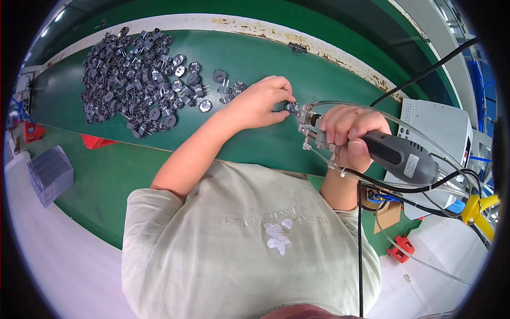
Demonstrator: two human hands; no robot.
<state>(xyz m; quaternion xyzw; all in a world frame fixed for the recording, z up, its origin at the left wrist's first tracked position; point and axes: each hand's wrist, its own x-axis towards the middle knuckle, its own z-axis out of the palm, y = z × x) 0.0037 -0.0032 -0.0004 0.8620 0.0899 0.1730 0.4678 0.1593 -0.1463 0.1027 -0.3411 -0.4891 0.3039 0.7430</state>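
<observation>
Between the thumb and fingers of my left hand [261,104] is a small dark round part with a shiny face [291,107], held just above the green tabletop. My right hand [350,130] wraps around a dark grey handheld power tool [393,151]. A metal head with clear hoses [306,117] on the tool's front end meets the held part, or nearly so; the exact contact is too small to tell. Left of my left hand lie a few loose parts of the same kind, some with metal pins upward [225,89].
A large heap of the same round parts [127,80] covers the table's left side. At the right stands a white-grey box unit [438,125], with cables and a yellow clamp-like piece [479,210] near it. The table's far edge is a chipped white rail [255,25].
</observation>
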